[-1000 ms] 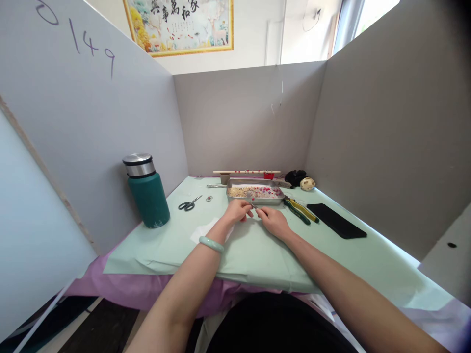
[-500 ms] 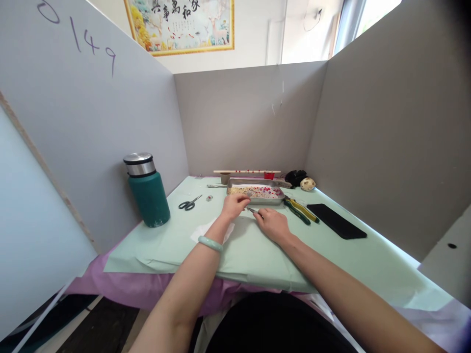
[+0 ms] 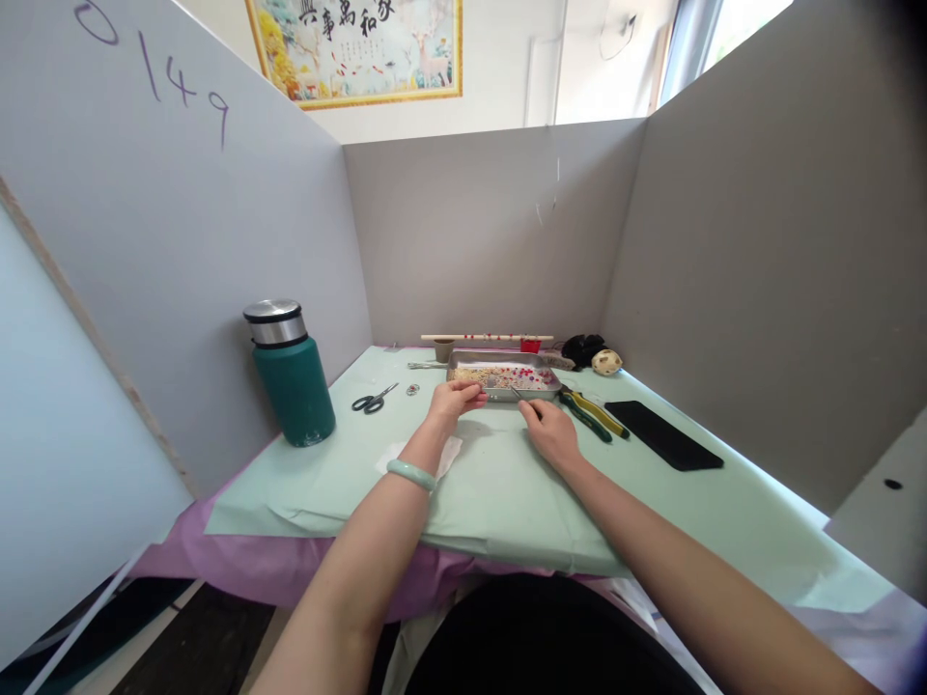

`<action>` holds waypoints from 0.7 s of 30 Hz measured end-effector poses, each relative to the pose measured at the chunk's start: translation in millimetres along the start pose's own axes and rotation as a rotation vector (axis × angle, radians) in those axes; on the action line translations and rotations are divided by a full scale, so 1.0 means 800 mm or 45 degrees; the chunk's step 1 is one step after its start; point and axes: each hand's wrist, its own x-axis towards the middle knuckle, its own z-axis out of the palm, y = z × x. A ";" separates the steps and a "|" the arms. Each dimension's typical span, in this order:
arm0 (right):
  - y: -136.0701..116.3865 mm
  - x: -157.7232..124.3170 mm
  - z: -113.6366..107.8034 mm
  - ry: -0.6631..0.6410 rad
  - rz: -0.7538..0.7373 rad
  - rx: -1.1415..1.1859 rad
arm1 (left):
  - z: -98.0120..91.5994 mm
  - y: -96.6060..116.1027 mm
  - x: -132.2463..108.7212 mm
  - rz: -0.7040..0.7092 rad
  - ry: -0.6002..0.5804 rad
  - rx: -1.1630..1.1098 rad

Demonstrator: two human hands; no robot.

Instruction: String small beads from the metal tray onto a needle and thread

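Note:
My left hand (image 3: 455,396), with a pale green bangle (image 3: 411,474) on its wrist, is closed in a pinch at the near left edge of the metal tray (image 3: 499,395). Whatever its fingertips hold is too small to make out. A short gap to the right, my right hand (image 3: 551,430) is wrapped round slim metal tweezers (image 3: 517,393), their tip pointing at the tray's front wall. Small beads (image 3: 499,376) in red, gold and purple lie spread inside the tray. Beneath my left forearm lies a white piece of paper (image 3: 450,454).
Scissors (image 3: 374,400) and a small ring-like piece (image 3: 412,390) lie left, near a green bottle (image 3: 294,381). Pliers (image 3: 590,415) and a black phone-like slab (image 3: 662,436) lie right. Behind the tray, a beaded stick (image 3: 487,338) rests across small cups. Grey panels enclose three sides.
My hands have moved apart. The right hand with the tweezers shifted right and slightly forward; the left moved a little left, staying pinched.

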 end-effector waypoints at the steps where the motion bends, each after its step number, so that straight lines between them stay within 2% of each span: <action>1: 0.001 0.001 0.000 -0.004 -0.005 0.053 | 0.000 0.000 -0.001 -0.004 -0.010 -0.040; 9: -0.002 0.002 -0.001 -0.028 -0.025 0.363 | 0.011 0.000 -0.010 -0.036 -0.177 -0.176; 18: 0.000 0.002 0.000 -0.051 0.023 0.506 | 0.020 0.000 -0.023 -0.045 -0.445 0.179; 21: -0.004 0.001 -0.001 -0.091 0.023 0.530 | 0.022 0.003 -0.026 -0.002 -0.482 0.245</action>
